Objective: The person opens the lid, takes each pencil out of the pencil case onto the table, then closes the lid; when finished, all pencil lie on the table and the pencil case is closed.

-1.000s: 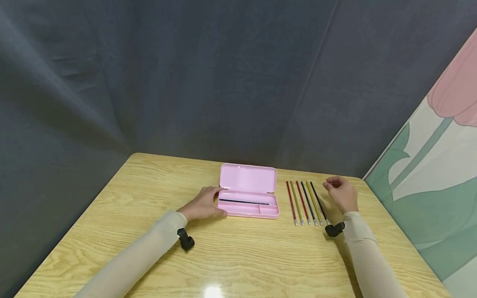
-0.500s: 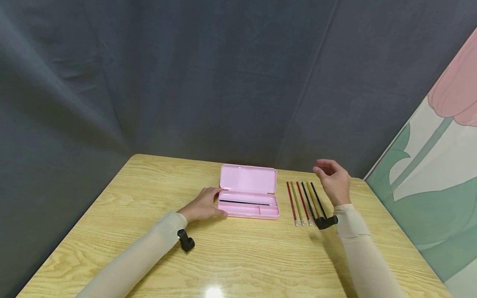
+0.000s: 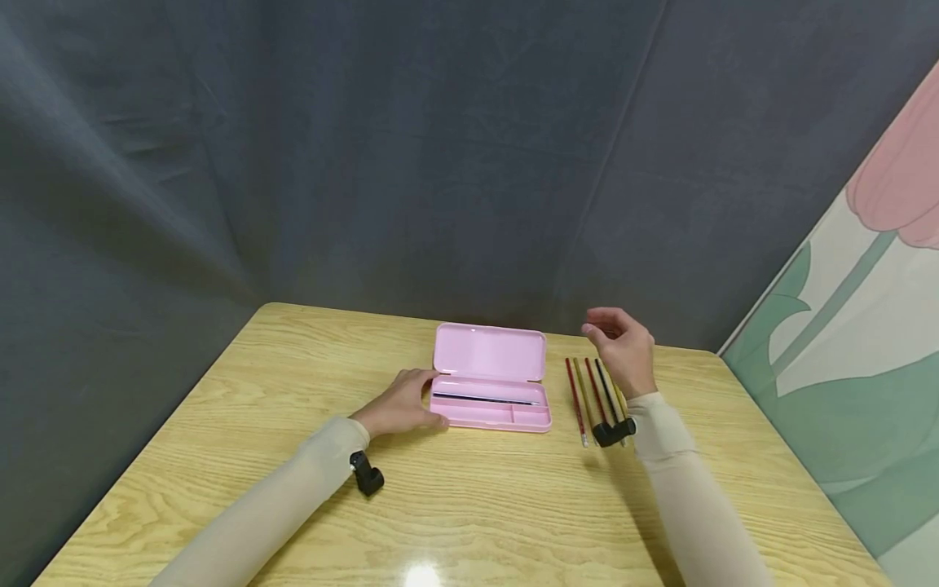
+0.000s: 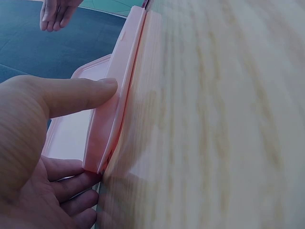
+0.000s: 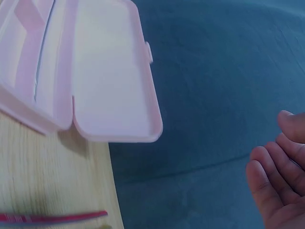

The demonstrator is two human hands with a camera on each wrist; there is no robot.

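Note:
An open pink pencil case (image 3: pixel 490 416) lies on the table with its lid (image 3: pixel 490 352) tipped back. A slim dark pencil (image 3: pixel 484 399) rests in its long rear compartment. My left hand (image 3: pixel 399 403) grips the case's left end; in the left wrist view the thumb presses the front wall and the fingers bend around the end. My right hand (image 3: pixel 623 346) hovers over the far part of a row of pencils, fingers loosely bent around nothing. In that row, a red pencil (image 3: pixel 575 399) is leftmost and a black one (image 3: pixel 606 391) lies further right; my wrist and its camera hide some.
The wooden table (image 3: pixel 455 505) carries the case and the pencil row to its right. A dark curtain (image 3: pixel 440 163) hangs right behind the table's far edge. To the right stands a panel (image 3: pixel 866 367) with a painted tulip.
My right hand has lifted and moved left from beside the rightmost pencil to over the row, and its arm now covers several pencils. My left hand stays on the case.

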